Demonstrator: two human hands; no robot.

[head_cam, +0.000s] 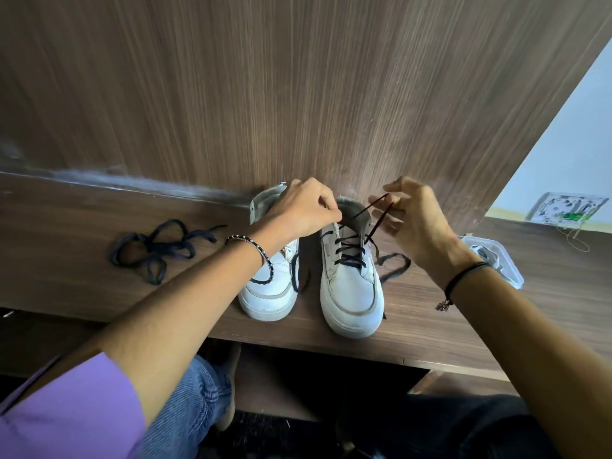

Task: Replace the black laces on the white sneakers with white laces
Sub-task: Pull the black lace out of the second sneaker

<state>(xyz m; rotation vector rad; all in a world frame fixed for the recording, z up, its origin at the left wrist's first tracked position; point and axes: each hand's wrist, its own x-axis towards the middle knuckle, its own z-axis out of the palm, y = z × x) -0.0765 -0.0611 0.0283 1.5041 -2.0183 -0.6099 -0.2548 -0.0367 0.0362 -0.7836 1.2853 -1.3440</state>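
Two white sneakers stand side by side on a wooden shelf (99, 286), toes toward me. The right sneaker (351, 293) still carries a black lace (351, 250) through its lower eyelets. My right hand (414, 220) pinches a raised strand of that lace above the shoe's collar. My left hand (304, 210) pinches at the upper left eyelets of the same shoe; what lies between its fingertips is hidden. The left sneaker (271, 286) has a loose black strand hanging beside it. Another black lace (155, 250) lies loose in a heap at the left.
A clear plastic tub (500, 260) with something white inside sits at the right of the shelf. A wood-grain panel (298, 94) rises straight behind the shoes. A white wall box (563, 208) with thin wire is at the far right. My knees are below the shelf's front edge.
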